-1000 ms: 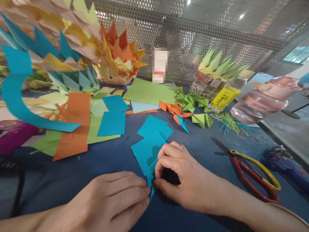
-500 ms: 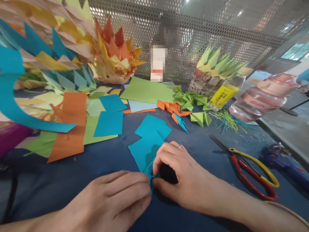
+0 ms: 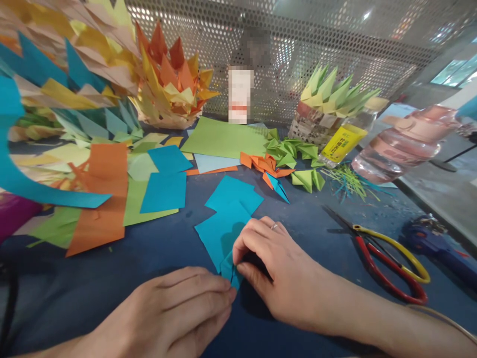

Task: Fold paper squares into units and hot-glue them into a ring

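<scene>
One part-folded piece [image 3: 226, 264] is pinched in our right hand [image 3: 278, 263] and steadied by our left hand [image 3: 182, 303], blue sheets [image 3: 218, 231] lying flat, green pieces [image 3: 303, 181] folded.

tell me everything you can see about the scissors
The scissors have slim, dark, metal-looking blades, a brassy pivot, and one yellow and one red handle loop. They lie on the dark blue table, right of the right hand, blades pointing away and left, looking closed. Nothing visible holds them; a blue tool lies to their right.
</scene>
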Tool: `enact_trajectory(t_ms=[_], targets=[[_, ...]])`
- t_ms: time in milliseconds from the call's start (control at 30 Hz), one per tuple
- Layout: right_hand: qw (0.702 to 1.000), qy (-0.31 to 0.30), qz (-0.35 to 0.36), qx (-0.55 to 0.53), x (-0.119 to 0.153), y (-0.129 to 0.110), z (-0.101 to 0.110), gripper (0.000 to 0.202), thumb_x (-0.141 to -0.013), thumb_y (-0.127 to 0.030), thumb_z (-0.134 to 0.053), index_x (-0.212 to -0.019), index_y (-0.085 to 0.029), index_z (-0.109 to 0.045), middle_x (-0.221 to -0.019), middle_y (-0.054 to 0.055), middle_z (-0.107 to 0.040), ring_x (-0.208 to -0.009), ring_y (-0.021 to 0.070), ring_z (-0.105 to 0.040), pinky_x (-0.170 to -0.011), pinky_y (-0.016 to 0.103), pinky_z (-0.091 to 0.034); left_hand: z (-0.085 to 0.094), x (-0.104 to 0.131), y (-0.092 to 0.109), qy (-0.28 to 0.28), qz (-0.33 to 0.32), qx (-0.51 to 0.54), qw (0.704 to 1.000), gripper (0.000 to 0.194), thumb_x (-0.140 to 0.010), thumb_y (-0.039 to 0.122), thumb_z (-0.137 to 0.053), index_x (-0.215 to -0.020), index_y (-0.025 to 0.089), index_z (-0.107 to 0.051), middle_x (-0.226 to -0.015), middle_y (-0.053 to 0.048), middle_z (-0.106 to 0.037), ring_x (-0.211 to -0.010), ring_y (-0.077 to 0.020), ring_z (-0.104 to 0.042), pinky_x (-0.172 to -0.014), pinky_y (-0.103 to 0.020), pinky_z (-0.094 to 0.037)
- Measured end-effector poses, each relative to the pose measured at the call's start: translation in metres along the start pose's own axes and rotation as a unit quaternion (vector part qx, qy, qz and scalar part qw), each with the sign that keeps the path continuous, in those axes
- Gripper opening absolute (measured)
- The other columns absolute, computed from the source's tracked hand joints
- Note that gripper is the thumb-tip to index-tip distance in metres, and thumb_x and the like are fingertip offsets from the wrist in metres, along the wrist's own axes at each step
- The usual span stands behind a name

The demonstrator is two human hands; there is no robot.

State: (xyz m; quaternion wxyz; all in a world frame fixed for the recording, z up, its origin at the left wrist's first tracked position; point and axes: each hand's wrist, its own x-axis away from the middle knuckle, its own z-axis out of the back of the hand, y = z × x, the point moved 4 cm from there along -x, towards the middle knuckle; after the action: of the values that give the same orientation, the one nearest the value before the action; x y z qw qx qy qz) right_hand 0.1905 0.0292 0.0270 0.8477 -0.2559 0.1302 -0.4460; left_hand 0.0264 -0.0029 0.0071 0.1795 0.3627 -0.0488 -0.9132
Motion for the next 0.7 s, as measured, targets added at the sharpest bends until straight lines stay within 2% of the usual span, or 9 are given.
enact_trajectory(t_ms=[167, 367, 533, 700], targets=[[1.000, 0.002, 0.001, 0.002, 0.0001, -0.0012, 0.0002, 0.008, -0.089, -0.012, -0.056, -0.089, -0.020, -0.054, -0.097, -0.001, -0.059, -0.092, 0.0179, -0.048, -0.084, 0.034, -0.034, 0.0002, 0.0018, 0.0013, 0.003, -0.023, -0.020, 1.000, 0.032, -0.096, 0.008, -0.040, -0.097, 0.018, -0.071, -0.098, 0.000, -0.075, -0.094, -0.0113, -0.069, -0.095, -0.023, -0.055], [0.999, 0.028, -0.009, -0.014, 0.0006, 0.0017, -0.0017, 0.017, -0.086, -0.031, -0.069, -0.088, -0.021, -0.056, -0.095, -0.001, -0.060, -0.095, 0.0202, -0.050, -0.085, 0.037, -0.033, 0.0001, 0.0033, 0.0017, 0.014, -0.033, -0.043, 0.998, 0.032, -0.096, 0.010, -0.041, -0.096, 0.020, -0.071, -0.098, 0.001, -0.075, -0.092, -0.0117, -0.070, -0.091, -0.024, -0.057], [0.999, 0.053, -0.005, 0.012, -0.0013, 0.0014, -0.0064, 0.015, -0.087, -0.028, -0.067, -0.084, -0.020, -0.054, -0.091, -0.001, -0.059, -0.090, 0.0203, -0.050, -0.081, 0.036, -0.035, 0.0036, 0.0018, 0.0056, -0.004, -0.063, -0.014, 0.998, 0.032, -0.098, 0.011, -0.042, -0.089, 0.015, -0.072, -0.091, -0.001, -0.075, -0.090, -0.0111, -0.068, -0.090, -0.020, -0.057], [0.994, 0.068, 0.001, 0.083, -0.0083, 0.0008, -0.0082, 0.008, -0.091, -0.019, -0.059, -0.085, -0.017, -0.054, -0.086, 0.002, -0.059, -0.082, 0.0204, -0.049, -0.074, 0.035, -0.037, 0.0061, 0.0010, 0.0087, 0.013, -0.064, -0.039, 0.997, 0.032, -0.099, 0.013, -0.043, -0.084, 0.016, -0.071, -0.091, 0.002, -0.076, -0.090, -0.0103, -0.067, -0.094, -0.021, -0.053]])
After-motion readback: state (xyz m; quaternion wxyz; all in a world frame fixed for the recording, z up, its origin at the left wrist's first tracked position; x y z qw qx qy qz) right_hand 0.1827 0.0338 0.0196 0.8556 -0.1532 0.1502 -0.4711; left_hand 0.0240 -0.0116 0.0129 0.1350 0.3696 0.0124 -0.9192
